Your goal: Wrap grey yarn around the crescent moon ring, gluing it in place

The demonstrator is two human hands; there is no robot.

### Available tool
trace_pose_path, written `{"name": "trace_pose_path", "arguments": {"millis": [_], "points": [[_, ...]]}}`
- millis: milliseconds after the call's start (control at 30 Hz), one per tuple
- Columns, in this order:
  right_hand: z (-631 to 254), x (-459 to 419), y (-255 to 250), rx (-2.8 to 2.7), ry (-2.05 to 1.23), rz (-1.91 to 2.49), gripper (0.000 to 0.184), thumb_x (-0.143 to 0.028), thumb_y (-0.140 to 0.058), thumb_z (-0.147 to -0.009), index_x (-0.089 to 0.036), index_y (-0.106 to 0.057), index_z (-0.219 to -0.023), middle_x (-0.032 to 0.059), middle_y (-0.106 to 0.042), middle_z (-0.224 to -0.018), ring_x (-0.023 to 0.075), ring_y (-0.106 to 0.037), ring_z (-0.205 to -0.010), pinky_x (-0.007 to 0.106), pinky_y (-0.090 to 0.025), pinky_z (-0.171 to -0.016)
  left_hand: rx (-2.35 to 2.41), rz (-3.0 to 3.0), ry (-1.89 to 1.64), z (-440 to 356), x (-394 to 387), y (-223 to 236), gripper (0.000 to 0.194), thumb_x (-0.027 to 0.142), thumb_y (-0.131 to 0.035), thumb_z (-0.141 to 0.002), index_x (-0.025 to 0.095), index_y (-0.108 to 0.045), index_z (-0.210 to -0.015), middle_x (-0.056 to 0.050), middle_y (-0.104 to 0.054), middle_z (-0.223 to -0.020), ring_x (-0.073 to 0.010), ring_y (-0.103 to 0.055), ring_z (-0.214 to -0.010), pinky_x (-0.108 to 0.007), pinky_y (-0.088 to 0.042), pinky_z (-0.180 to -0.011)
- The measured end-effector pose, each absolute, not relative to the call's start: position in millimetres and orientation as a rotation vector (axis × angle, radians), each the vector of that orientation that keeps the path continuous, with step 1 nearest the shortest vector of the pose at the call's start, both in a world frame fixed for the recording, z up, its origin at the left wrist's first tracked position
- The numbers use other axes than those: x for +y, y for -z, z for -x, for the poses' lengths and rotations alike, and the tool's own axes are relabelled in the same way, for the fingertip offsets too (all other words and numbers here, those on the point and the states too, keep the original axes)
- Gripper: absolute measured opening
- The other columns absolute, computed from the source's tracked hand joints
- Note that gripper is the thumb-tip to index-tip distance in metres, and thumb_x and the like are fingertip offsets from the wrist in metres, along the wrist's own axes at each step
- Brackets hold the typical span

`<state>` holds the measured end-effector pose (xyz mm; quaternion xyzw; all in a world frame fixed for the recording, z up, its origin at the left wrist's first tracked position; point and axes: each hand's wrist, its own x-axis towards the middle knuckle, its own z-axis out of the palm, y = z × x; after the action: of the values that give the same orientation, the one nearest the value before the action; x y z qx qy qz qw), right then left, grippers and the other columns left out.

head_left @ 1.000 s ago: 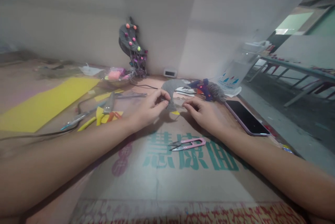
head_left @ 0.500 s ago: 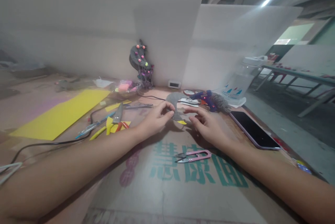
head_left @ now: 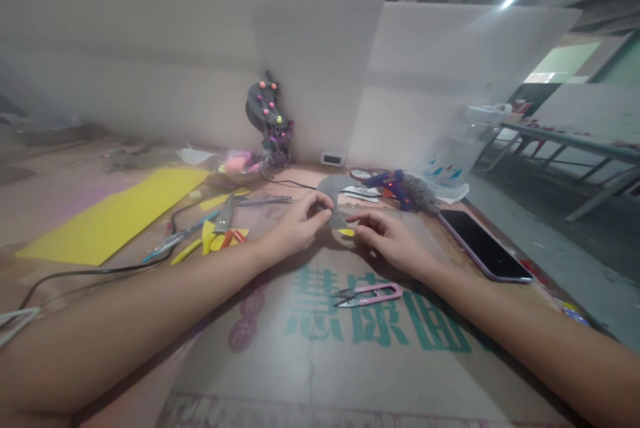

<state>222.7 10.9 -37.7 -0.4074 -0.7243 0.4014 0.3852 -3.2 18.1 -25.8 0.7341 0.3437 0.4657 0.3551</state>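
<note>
A grey, curved, crescent-like piece (head_left: 336,187) is pinched at its left side by my left hand (head_left: 303,220). Its surface looks wound with yarn. From its lower end a small yellow piece (head_left: 346,233) sticks out. My right hand (head_left: 383,235) has thumb and forefinger closed at the right end of that yellow piece; the exact contact is small and blurred. In front of both hands, pink-handled thread snips (head_left: 373,294) lie on the printed cardboard (head_left: 250,381), blades pointing left.
Behind the hands are a blue glue gun (head_left: 395,187) and grey yarn (head_left: 421,193). A phone (head_left: 485,245) and water bottle (head_left: 457,148) stand right. Left lie pliers (head_left: 226,216), a yellow sheet (head_left: 120,218) and a black cord (head_left: 95,273). A beaded grey crescent ornament (head_left: 265,108) stands behind.
My right hand has moved slightly left to the yellow piece, and its spread thumb and fingers have closed. My left hand keeps its hold on the grey piece.
</note>
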Motion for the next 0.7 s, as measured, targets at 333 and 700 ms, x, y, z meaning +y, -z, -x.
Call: {"name": "trace_pose_path", "arguments": {"millis": [333,700], "points": [[-224.6,16.2,38.9,-1.920,-0.786,1.123,0.019,-0.035,-0.060,-0.089,-0.020,-0.071,-0.095,0.0029,-0.069,-0.086,0.0180,-0.061,-0.078,0.031,-0.046,-0.070,0.883,-1.795,-1.135,2.1,19.0,26.6,0.008,0.025,-0.056,-0.088,0.019,-0.054,-0.092,0.000,-0.053,-0.086,-0.0158,-0.050,-0.080,-0.028,-0.041,-0.073],[-223.5,9.3,29.1,-1.898,-0.911,1.139,0.027,-0.042,-0.055,-0.090,-0.019,-0.069,-0.098,-0.0004,-0.060,-0.073,0.0145,-0.052,-0.062,0.027,-0.042,-0.059,0.835,-1.811,-1.157,4.5,20.4,27.9,0.008,0.027,-0.056,-0.090,0.019,-0.056,-0.093,-0.001,-0.054,-0.088,-0.0164,-0.051,-0.084,-0.028,-0.042,-0.075]]}}
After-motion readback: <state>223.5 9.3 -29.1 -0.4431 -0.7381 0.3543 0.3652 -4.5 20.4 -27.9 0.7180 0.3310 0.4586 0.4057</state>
